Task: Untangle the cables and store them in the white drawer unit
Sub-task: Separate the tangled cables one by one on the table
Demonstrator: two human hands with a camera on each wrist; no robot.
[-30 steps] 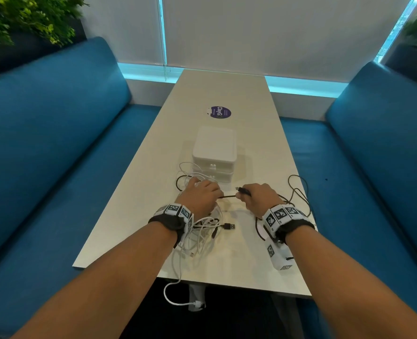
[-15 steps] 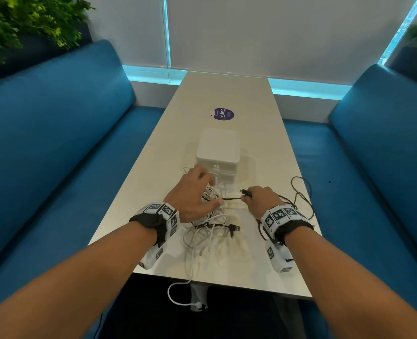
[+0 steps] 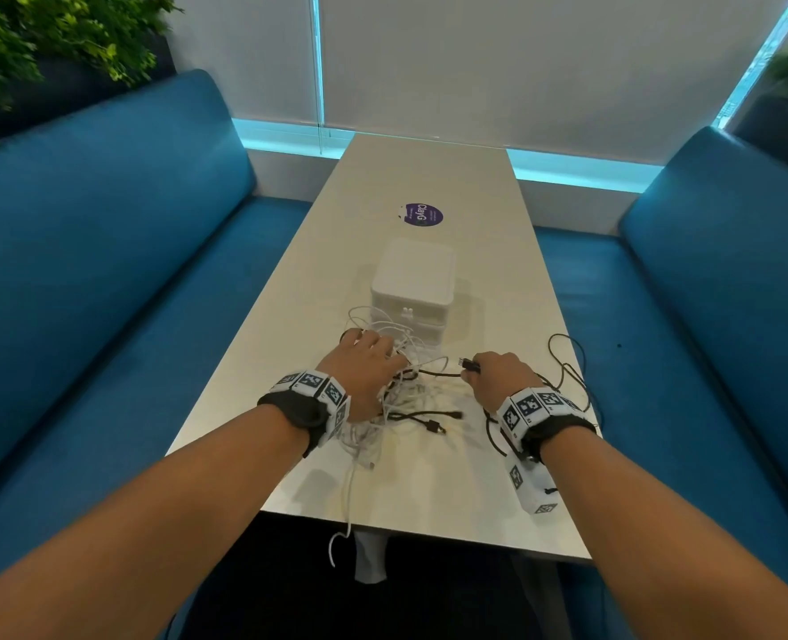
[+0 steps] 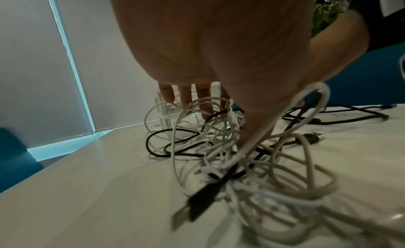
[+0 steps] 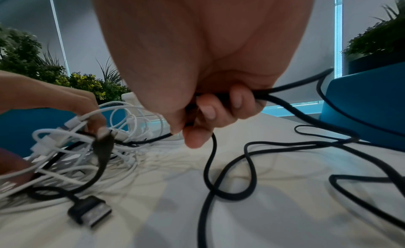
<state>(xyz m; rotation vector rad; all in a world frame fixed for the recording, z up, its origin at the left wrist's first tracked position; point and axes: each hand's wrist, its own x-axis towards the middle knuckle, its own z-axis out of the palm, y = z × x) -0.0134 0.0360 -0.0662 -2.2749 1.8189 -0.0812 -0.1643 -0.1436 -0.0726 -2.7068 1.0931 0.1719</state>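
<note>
A tangle of white and black cables (image 3: 410,399) lies on the table in front of the white drawer unit (image 3: 412,288), whose drawers are closed. My left hand (image 3: 376,358) rests on top of the tangle (image 4: 241,165), its fingers (image 4: 186,99) straight and spread and its thumb pushed down through a white loop. My right hand (image 3: 475,369) pinches a black cable (image 5: 208,165) just behind its plug (image 3: 466,361). That cable runs taut leftward into the tangle. The rest of it lies in loose loops (image 3: 567,362) to the right.
The beige table (image 3: 429,168) stands between two blue sofas (image 3: 82,270). A purple round sticker (image 3: 422,214) lies beyond the drawer unit. One white cable (image 3: 348,496) hangs over the near table edge. A loose black USB plug (image 5: 89,210) lies near my right hand.
My left hand lifted off the tangle toward the drawer unit, then came back down flat on the cables. My right hand kept its hold on the black cable and barely moved.
</note>
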